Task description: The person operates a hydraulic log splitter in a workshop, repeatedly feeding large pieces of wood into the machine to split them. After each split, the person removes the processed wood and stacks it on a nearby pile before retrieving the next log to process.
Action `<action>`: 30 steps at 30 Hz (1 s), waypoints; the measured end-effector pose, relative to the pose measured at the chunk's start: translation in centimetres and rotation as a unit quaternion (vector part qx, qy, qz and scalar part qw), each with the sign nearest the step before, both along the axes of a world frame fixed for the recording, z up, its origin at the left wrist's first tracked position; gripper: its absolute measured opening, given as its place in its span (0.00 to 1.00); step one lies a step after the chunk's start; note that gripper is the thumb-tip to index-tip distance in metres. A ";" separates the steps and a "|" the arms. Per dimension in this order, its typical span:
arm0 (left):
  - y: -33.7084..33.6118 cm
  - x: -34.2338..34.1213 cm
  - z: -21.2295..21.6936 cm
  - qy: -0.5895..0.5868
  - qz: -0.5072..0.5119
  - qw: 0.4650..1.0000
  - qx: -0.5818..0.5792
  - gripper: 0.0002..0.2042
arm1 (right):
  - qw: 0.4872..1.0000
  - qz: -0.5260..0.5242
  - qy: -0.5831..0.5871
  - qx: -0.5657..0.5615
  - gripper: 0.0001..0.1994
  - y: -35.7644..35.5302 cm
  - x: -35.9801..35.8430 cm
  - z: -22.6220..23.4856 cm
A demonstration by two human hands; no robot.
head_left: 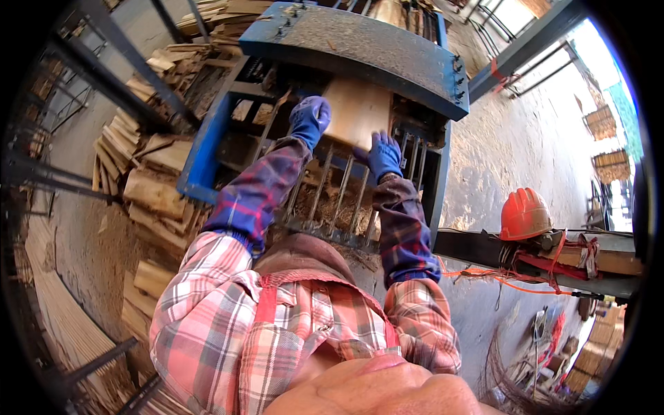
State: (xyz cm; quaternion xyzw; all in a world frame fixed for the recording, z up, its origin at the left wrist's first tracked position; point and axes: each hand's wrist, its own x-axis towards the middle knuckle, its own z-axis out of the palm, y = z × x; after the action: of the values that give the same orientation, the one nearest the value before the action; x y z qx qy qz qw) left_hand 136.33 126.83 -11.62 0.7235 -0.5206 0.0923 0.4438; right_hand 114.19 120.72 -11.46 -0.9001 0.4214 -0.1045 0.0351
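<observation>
A pale wooden board (356,111) lies on the metal bars of a blue-framed machine, its far end running under the broad blue cover (353,48). My left hand (310,117), in a blue work glove, is closed at the board's left edge, with the fingers curled against it. At the near right corner of the board, my right hand (384,155) in a matching glove rests with its fingers stretched forward and the thumb out to the left. Parallel steel bars (339,190) run below both hands, with wood scraps beneath them.
Split wood pieces (155,194) are heaped left of the machine, near dark metal posts (138,62). On the right, an orange hard hat (526,214) sits on a dark beam (477,250), with an orange cord (498,275) hanging by it. Wood bundles (600,123) stand farther off.
</observation>
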 end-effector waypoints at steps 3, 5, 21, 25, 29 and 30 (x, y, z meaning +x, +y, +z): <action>9.5 -3.5 2.6 -0.006 -0.063 0.991 -0.118 0.08 | 0.978 0.158 -0.116 0.069 0.23 6.9 2.5 4.4; 17.2 -6.2 1.3 0.097 -0.075 0.986 -0.115 0.08 | 0.908 0.216 -0.212 0.289 0.18 12.5 3.0 1.6; 54.7 -15.9 -9.0 0.483 0.168 0.854 -0.093 0.10 | 0.510 0.563 0.262 0.595 0.23 44.4 6.6 -7.7; 63.5 -11.6 -11.8 0.630 0.190 0.742 -0.129 0.11 | 0.448 0.596 0.291 0.599 0.23 52.4 12.3 -6.9; 73.5 -5.2 -18.2 0.642 0.263 0.711 -0.113 0.11 | 0.542 0.584 0.314 0.517 0.26 55.8 18.5 -18.9; 76.3 -4.3 -20.9 0.657 0.260 0.692 -0.149 0.11 | 0.550 0.613 0.292 0.487 0.24 57.0 19.8 -19.8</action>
State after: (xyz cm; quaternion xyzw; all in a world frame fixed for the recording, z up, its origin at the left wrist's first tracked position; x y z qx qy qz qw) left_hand 132.04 203.11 -32.50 0.6305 0.1330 -0.2184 0.7329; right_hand 134.03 177.69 -31.24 -0.7666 -0.2585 0.4321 0.3984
